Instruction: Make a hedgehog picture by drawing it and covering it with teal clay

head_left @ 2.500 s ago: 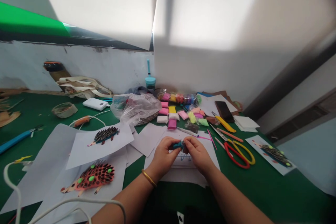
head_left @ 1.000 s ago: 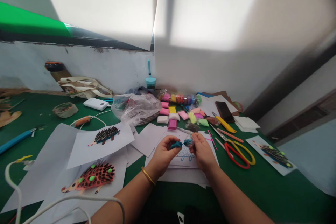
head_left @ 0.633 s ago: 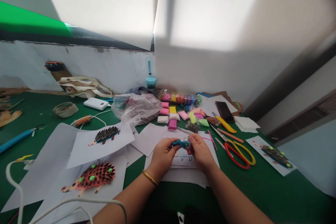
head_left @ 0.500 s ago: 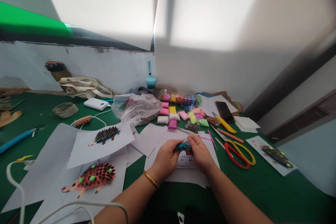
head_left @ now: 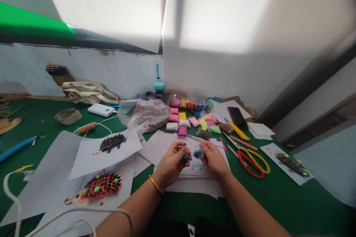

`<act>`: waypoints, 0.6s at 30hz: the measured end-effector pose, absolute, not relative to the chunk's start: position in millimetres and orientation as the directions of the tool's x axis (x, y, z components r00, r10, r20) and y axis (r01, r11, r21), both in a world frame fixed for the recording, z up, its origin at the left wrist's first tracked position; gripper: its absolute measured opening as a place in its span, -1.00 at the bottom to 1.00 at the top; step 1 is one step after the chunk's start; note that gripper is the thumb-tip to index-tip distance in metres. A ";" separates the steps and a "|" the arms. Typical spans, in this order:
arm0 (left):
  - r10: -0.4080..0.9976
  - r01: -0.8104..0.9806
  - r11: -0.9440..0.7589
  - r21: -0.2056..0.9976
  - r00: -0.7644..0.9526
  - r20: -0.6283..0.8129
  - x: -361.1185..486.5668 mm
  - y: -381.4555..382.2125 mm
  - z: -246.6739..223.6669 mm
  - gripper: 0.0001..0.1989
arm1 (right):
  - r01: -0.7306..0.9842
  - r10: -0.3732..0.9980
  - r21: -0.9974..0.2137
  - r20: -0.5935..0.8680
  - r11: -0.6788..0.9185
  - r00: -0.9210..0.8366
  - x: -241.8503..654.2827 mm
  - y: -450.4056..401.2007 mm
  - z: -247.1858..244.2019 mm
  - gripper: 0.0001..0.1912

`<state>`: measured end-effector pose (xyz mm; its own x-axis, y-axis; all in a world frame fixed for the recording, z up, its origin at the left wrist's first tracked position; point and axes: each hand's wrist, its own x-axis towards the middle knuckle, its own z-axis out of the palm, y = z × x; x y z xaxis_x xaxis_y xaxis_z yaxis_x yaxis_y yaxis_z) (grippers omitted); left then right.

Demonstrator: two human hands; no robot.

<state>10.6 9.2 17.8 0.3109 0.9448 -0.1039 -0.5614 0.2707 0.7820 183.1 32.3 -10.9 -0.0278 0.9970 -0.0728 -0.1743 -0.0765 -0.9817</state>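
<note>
Blue clay is stretched between my two hands, above a white sheet [head_left: 191, 172] with a blue line drawing on it. My left hand [head_left: 174, 163], with a gold bangle at the wrist, grips one blue lump [head_left: 185, 157] between thumb and fingers. The other blue piece [head_left: 198, 153], partly in clear wrapping, is pinched by my right hand [head_left: 213, 158]. A thin strand seems to join the two parts. Behind the hands lie small clay packets, among them a magenta one [head_left: 182, 131] and a yellow one [head_left: 182, 116].
Red and yellow scissors [head_left: 254, 163], a yellow cutter [head_left: 239, 131] and a black phone [head_left: 237, 117] lie right. Hedgehog pictures [head_left: 102, 189] are on the left and another [head_left: 289, 163] far right. A plastic bag [head_left: 147, 114] sits behind; a white cable [head_left: 83, 211] crosses the front left.
My hands have moved a little apart, and the blue clay between them has been pulled into two lumps. More of the drawing underneath shows.
</note>
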 end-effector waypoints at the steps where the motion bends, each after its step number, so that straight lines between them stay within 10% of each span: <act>1: 0.951 -0.538 0.258 0.803 0.290 -0.111 10.9 10.0 16.2 -0.58 | -0.168 0.997 -0.983 -0.069 -0.073 -0.031 183.7 32.2 -11.0 -0.62; 10: 0.973 -0.088 0.139 0.986 0.196 -0.119 13.5 11.4 3.6 -0.58 | -0.065 0.984 -0.997 -0.020 -0.032 -0.177 181.5 24.2 -7.4 -0.64; 18: 0.933 -0.314 0.205 0.927 0.348 -0.089 12.4 9.2 8.8 -0.64 | -0.236 0.941 -0.954 -0.100 -0.182 -0.322 187.0 26.7 -7.7 -0.76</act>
<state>12.4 9.2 8.8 0.3478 0.9333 -0.0888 -0.3139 0.2052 0.9270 187.0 26.7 -7.7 -0.3224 0.9413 -0.0997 -0.2364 -0.1820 -0.9545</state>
